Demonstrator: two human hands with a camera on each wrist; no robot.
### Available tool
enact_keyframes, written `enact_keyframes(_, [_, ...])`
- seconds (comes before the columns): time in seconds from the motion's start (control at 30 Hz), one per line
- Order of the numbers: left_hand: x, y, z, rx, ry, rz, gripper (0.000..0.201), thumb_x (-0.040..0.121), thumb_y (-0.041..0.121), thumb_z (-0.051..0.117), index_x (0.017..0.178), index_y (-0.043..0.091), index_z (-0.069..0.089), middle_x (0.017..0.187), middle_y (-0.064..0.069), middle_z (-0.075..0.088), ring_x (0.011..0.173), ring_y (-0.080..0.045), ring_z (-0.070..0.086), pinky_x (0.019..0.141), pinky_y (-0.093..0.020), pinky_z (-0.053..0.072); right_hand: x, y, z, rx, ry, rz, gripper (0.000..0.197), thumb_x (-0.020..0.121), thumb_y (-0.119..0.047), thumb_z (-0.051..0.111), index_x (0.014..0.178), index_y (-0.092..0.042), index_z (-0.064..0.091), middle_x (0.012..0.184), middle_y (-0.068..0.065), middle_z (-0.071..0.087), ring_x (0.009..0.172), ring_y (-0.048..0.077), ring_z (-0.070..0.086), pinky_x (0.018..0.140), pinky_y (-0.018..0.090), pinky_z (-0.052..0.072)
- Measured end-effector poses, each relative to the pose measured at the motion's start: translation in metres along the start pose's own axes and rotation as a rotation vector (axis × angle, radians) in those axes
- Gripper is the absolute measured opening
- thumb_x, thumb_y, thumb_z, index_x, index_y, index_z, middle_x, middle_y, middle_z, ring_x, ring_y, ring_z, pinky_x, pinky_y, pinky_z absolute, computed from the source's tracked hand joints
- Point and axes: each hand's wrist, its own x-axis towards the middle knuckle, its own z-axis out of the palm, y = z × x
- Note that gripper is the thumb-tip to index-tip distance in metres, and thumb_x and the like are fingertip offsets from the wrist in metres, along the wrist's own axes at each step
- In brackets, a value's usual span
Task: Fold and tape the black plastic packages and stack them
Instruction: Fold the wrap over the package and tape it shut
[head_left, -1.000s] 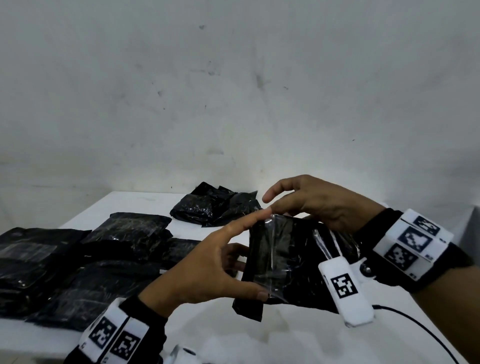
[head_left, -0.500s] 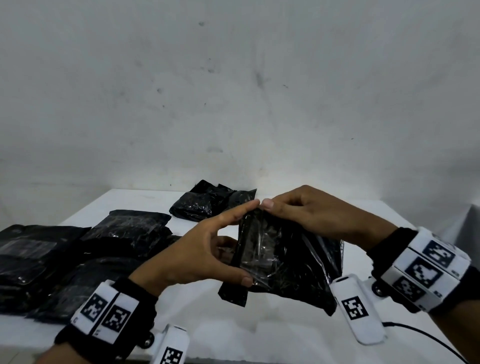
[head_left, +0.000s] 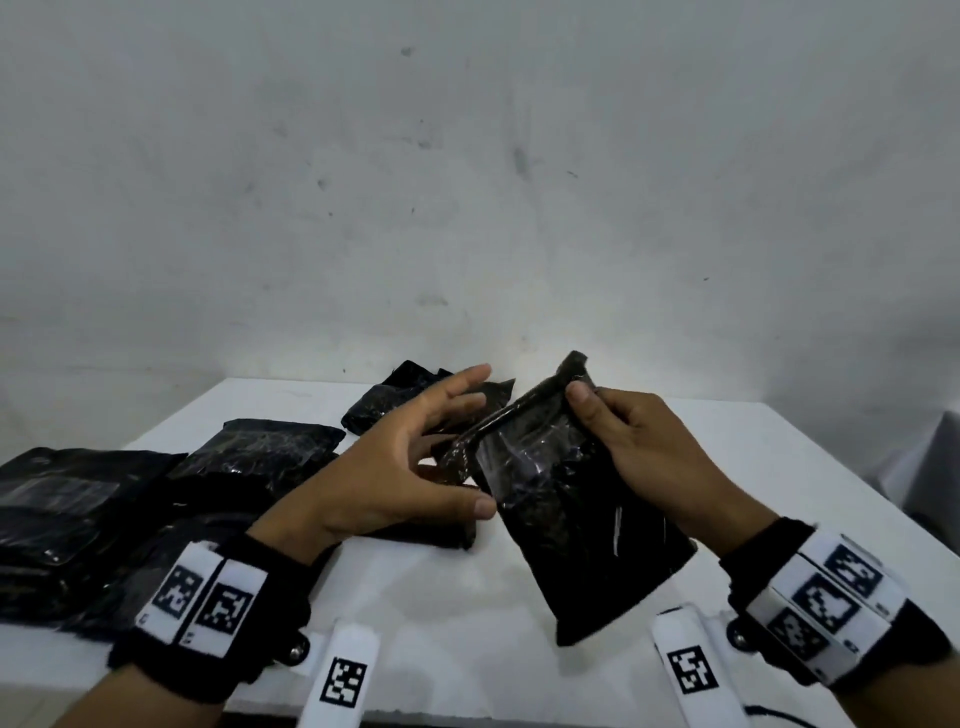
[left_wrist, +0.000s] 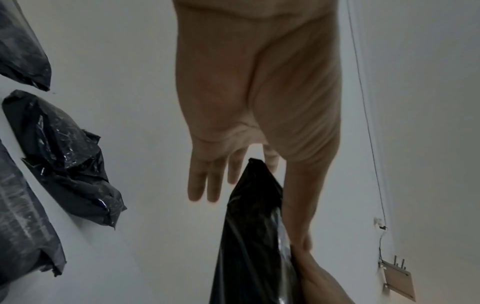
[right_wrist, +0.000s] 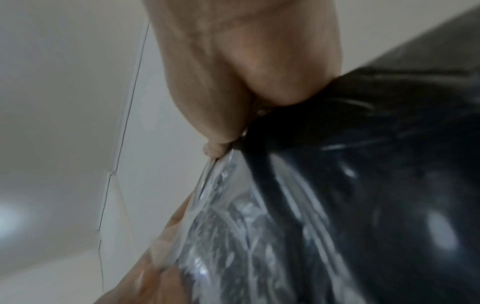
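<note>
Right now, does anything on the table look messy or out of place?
Mildly: the far package by the wall lies crumpled and bunched, unlike the flatter left packages. The held package is in the right hand.

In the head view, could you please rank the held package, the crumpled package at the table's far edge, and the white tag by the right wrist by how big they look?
1. Held package, though it is nearest the camera.
2. Crumpled package, partly hidden by the left hand and farther off, so its true size is unsure.
3. White tag.
</note>
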Motion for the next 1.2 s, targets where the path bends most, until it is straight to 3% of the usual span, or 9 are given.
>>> enact_keyframes(0.2, [-0.017, -0.011, 0.041, 0.035, 0.651, 0.143, 0.061, 0.059, 0.054, 0.09, 0.111, 0.046, 0.059, 0.111, 0.017, 0.064, 0.1, -0.009, 0.064, 0.077, -0.025, 0.055, -0.011, 0.01, 0.011, 0.072, 0.241, 0.087, 0.046, 0.093, -0.067, 0.046, 0.086, -0.03, 0.072, 0.081, -0.02, 0.073, 0.079, -0.002, 0.066, 0.072, 0.025, 0.043])
enact_keyframes(0.3, [-0.007, -0.015, 0.06, 0.001, 0.806, 0.044, 0.047, 0.068, 0.059, 0.082, 0.099, 0.034, 0.058, 0.096, 0.008, 0.063, 0.076, -0.013, 0.062, 0.064, -0.016, 0.049, -0.016, 0.013, 0.018, 0.124, 0.281, 0.115, 0.045, 0.094, -0.066, 0.045, 0.091, -0.029, 0.07, 0.084, -0.019, 0.073, 0.084, 0.002, 0.067, 0.075, 0.028, 0.044])
enact_keyframes(0.4, [-0.001, -0.02, 0.064, 0.038, 0.859, 0.007, 0.036, 0.076, 0.049, 0.079, 0.1, 0.036, 0.055, 0.103, 0.011, 0.06, 0.082, -0.01, 0.063, 0.065, -0.013, 0.048, -0.018, 0.014, 0.022, 0.142, 0.303, 0.123, 0.048, 0.091, -0.07, 0.044, 0.094, -0.029, 0.07, 0.088, -0.018, 0.073, 0.089, 0.005, 0.068, 0.08, 0.031, 0.048])
enact_keyframes(0.57, [-0.002, -0.023, 0.076, 0.435, 0.896, 0.282, 0.01, 0.094, 0.031, 0.072, 0.102, 0.027, 0.068, 0.102, 0.014, 0.062, 0.095, -0.001, 0.058, 0.076, -0.014, 0.048, -0.023, 0.017, 0.027, 0.148, 0.321, 0.13, 0.05, 0.088, -0.072, 0.042, 0.102, -0.031, 0.069, 0.093, -0.021, 0.073, 0.094, 0.001, 0.067, 0.083, 0.029, 0.048])
enact_keyframes(0.73, [0.0, -0.031, 0.095, 0.543, 0.785, 0.25, 0.046, 0.099, 0.043, 0.052, 0.132, 0.015, 0.065, 0.131, 0.01, 0.059, 0.126, -0.002, 0.052, 0.107, -0.014, 0.039, -0.023, 0.018, 0.033, 0.187, 0.353, 0.137, 0.052, 0.089, -0.072, 0.041, 0.103, -0.03, 0.069, 0.094, -0.016, 0.074, 0.094, 0.006, 0.068, 0.09, 0.039, 0.053])
enact_keyframes(0.9, [0.002, -0.03, 0.102, 0.354, 0.738, 0.121, 0.052, 0.102, 0.043, 0.053, 0.149, 0.021, 0.048, 0.148, 0.016, 0.046, 0.137, 0.016, 0.033, 0.11, -0.003, 0.027, -0.024, 0.017, 0.039, 0.201, 0.379, 0.123, 0.047, 0.093, -0.068, 0.042, 0.105, -0.032, 0.069, 0.096, -0.018, 0.074, 0.096, 0.004, 0.068, 0.091, 0.037, 0.053])
enact_keyframes(1.0, [0.004, -0.025, 0.1, 0.189, 0.725, 0.044, 0.051, 0.101, 0.037, 0.057, 0.15, 0.028, 0.045, 0.149, 0.015, 0.05, 0.137, 0.001, 0.045, 0.114, -0.025, 0.041, -0.024, 0.017, 0.041, 0.193, 0.392, 0.109, 0.047, 0.093, -0.067, 0.04, 0.104, -0.032, 0.07, 0.094, -0.02, 0.073, 0.094, 0.002, 0.068, 0.089, 0.035, 0.053])
enact_keyframes(1.1, [0.007, -0.022, 0.096, 0.029, 0.733, -0.04, 0.049, 0.1, 0.04, 0.058, 0.147, 0.037, 0.047, 0.14, 0.012, 0.06, 0.126, -0.038, 0.057, 0.106, -0.052, 0.049, -0.027, 0.017, 0.045, 0.183, 0.387, 0.104, 0.049, 0.093, -0.067, 0.038, 0.103, -0.032, 0.071, 0.093, -0.019, 0.074, 0.094, 0.003, 0.068, 0.086, 0.032, 0.052])
enact_keyframes(1.2, [0.012, -0.026, 0.093, -0.06, 0.713, -0.07, 0.051, 0.094, 0.056, 0.056, 0.143, 0.046, 0.05, 0.135, 0.015, 0.063, 0.123, -0.028, 0.062, 0.106, -0.049, 0.051, -0.029, 0.018, 0.047, 0.175, 0.384, 0.105, 0.052, 0.093, -0.068, 0.035, 0.102, -0.031, 0.071, 0.092, -0.016, 0.074, 0.093, 0.004, 0.068, 0.08, 0.029, 0.049])
